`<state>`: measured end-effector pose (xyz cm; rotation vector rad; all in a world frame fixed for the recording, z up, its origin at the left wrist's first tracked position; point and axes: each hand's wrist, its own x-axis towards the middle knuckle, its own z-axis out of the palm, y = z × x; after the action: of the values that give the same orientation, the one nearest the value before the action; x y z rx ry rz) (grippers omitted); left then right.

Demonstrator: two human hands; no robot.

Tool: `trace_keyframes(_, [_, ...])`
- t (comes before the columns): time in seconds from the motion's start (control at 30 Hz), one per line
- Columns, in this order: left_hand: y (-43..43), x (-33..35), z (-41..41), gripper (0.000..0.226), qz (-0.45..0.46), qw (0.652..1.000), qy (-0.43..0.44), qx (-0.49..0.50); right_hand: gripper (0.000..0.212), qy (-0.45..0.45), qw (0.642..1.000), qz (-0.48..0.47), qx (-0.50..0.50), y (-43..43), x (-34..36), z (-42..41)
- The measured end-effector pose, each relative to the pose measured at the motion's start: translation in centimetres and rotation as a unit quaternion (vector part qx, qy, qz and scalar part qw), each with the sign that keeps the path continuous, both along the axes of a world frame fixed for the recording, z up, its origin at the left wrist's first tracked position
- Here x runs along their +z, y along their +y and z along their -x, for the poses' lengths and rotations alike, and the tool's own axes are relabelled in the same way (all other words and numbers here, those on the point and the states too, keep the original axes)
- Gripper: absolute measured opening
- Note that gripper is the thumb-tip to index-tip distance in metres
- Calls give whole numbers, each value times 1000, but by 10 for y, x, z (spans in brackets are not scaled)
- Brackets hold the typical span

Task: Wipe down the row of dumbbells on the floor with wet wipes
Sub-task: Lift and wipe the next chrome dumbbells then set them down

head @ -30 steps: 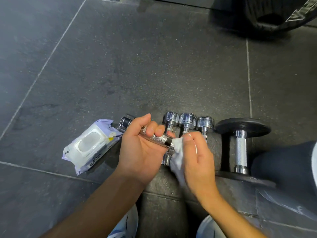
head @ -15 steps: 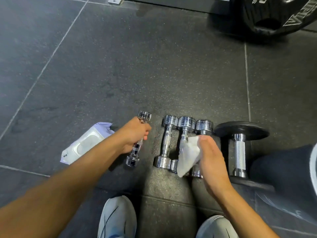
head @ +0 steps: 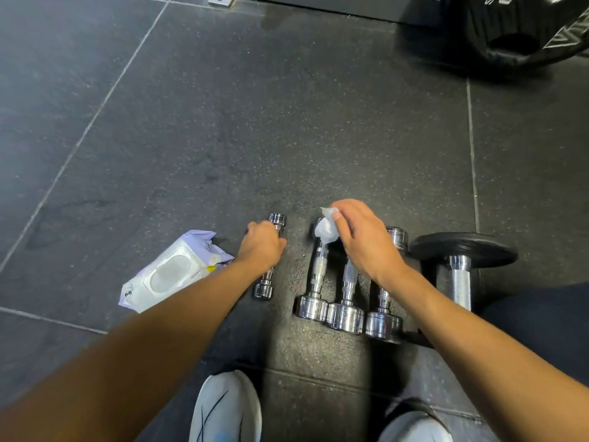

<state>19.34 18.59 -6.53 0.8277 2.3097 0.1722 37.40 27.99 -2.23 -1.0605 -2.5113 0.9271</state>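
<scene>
1. Change: a second ago held the smallest chrome dumbbell (head: 263,288) up off the floor (head: 287,122) in both hands and rubbed one end with the wet wipe (head: 325,231). Had since laid it flat at the left end of the row, just right of the wet-wipe pack (head: 172,272) and a little apart from the next dumbbell.
2. Judged that piece finished. Left three chrome dumbbells lying side by side, and the black-plated dumbbell (head: 460,277) at the far right, seemingly still to be wiped.
3. Kept the left hand (head: 263,247) wrapped round the small dumbbell's handle, fingers curled under; had not yet let go.
4. Moved the right hand (head: 363,237) across to the far head of the next chrome dumbbell (head: 319,269), leftmost of the three. Pinched the crumpled wipe between thumb and fingertips, other fingers bent.
5. Could not tell whether the wipe pressed on that head or hung just over it.
</scene>
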Motion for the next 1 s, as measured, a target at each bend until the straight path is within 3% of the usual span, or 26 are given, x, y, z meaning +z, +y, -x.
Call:
trace_keyframes(0.17, [-2, -2, 0, 43, 0, 1000, 5, -20, 24, -61, 990, -55, 118, 11, -14, 12])
trace_keyframes(0.33, [-5, -2, 3, 48, 3, 999, 15, -37, 27, -87, 988, -45, 122, 14, -20, 13])
trace_keyframes(0.47, [-12, 1, -4, 67, -25, 998, 50, -43, 26, -92, 989, -37, 114, 17, -23, 10])
trace_keyframes(0.57, [-25, 1, -15, 54, -103, 990, 83, -56, 23, -71, 993, -27, 95, 18, -22, 6])
trace_keyframes(0.73, [-37, -5, -8, 42, -138, 990, -9, 30, 18, -45, 994, -39, 91, 17, -18, 1])
trace_keyframes(0.83, [-42, -2, -4, 44, -89, 996, -3, 15, 16, -33, 995, -48, 84, 17, -18, -2])
trace_keyframes(0.93, [-42, 1, -11, 22, -181, 982, 39, -32, 16, -20, 996, -41, 72, 16, -19, -2])
trace_keyframes(1.0, [-37, 3, -27, 15, -192, 980, -12, -56, 18, -11, 998, -35, 55, 16, -19, -1])
